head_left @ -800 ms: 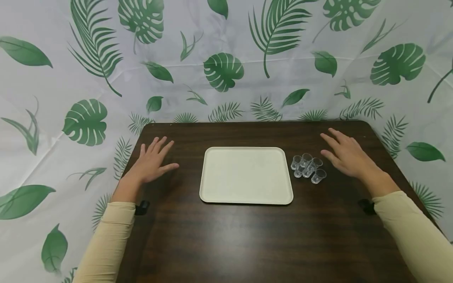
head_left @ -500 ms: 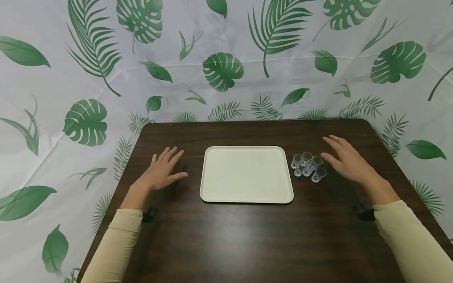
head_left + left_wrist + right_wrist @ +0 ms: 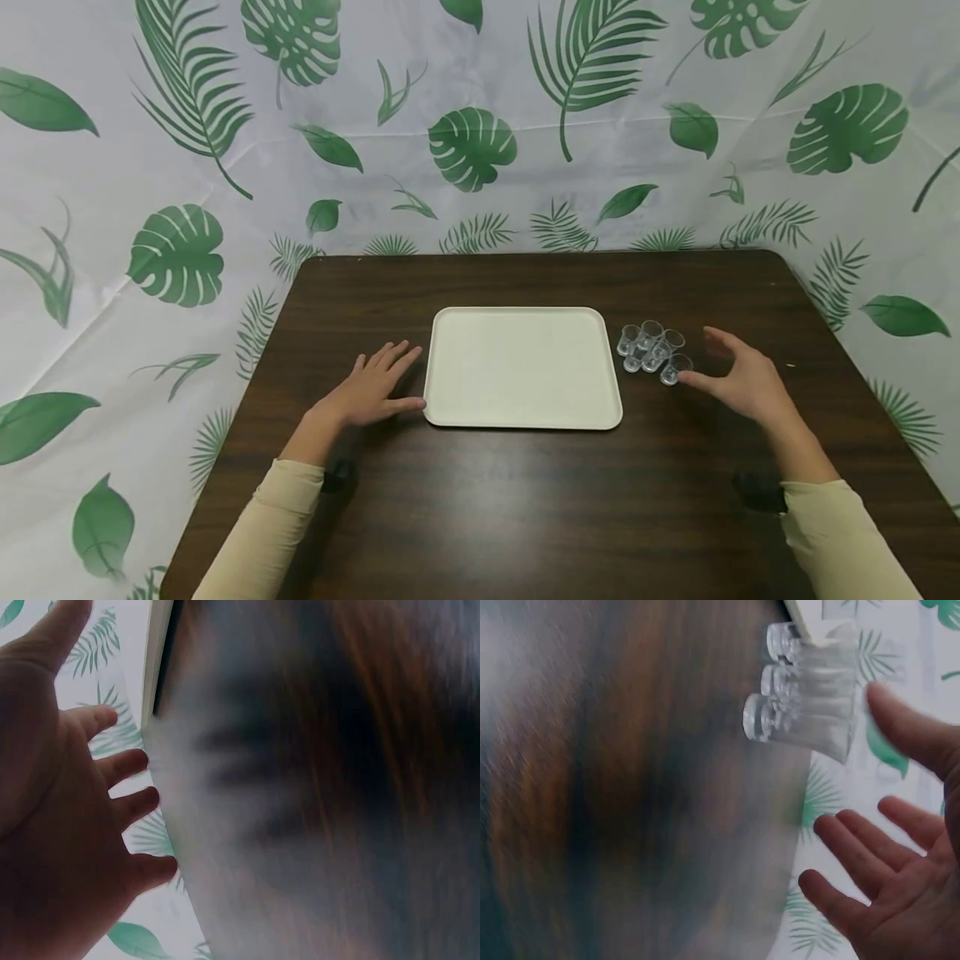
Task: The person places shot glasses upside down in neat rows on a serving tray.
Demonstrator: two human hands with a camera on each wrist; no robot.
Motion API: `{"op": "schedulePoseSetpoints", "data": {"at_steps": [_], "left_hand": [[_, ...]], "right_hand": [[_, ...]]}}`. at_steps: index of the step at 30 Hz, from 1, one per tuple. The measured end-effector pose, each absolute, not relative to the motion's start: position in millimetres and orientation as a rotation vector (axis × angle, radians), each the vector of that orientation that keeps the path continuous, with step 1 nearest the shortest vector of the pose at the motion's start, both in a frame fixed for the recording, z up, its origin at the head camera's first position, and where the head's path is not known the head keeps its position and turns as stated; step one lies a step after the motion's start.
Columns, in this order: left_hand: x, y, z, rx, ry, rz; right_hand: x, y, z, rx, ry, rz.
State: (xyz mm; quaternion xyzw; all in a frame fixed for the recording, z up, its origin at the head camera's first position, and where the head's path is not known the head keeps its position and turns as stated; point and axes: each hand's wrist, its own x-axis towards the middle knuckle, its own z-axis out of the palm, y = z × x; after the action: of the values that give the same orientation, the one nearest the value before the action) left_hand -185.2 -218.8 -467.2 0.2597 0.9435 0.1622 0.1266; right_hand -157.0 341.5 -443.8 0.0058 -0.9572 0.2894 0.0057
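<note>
Several small clear shot glasses [image 3: 652, 357] stand in a cluster just right of a cream rectangular tray [image 3: 523, 367]. My right hand [image 3: 746, 385] is to the right of them, thumb and fingers spread apart, holding nothing. Its thumb tip overlaps the edge of the nearest glass [image 3: 672, 372] in the head view; whether they touch I cannot tell. In the right wrist view the glasses [image 3: 810, 727] appear upright beyond the thumb. My left hand [image 3: 367, 392] hovers with fingers spread by the tray's left side, thumb tip close to its lower left corner. Contact there is unclear.
Everything stands on a dark brown wooden table [image 3: 487, 508] with rounded far corners. Behind and beside it hangs a white cloth [image 3: 525, 83] printed with green leaves. A dark wrist camera [image 3: 757, 490] sits under the right wrist.
My left hand has moved right and nearer, up to the tray's left side. The right hand has come lower, its thumb now by the nearest glass. Tray and glasses have stayed put.
</note>
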Motion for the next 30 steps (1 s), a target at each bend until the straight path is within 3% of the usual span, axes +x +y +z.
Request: {"op": "schedulePoseSetpoints", "data": {"at_steps": [10, 30], "left_hand": [[-174.1, -203.7, -472.8, 0.741, 2.696, 0.468], [-165.3, -194.8, -476.7, 0.651, 2.681, 0.481]], "right_hand": [[-150.8, 331.1, -466.9, -0.144, -2.944, 1.166], [-150.4, 323.8, -484.6, -0.300, -2.885, 1.150]]}}
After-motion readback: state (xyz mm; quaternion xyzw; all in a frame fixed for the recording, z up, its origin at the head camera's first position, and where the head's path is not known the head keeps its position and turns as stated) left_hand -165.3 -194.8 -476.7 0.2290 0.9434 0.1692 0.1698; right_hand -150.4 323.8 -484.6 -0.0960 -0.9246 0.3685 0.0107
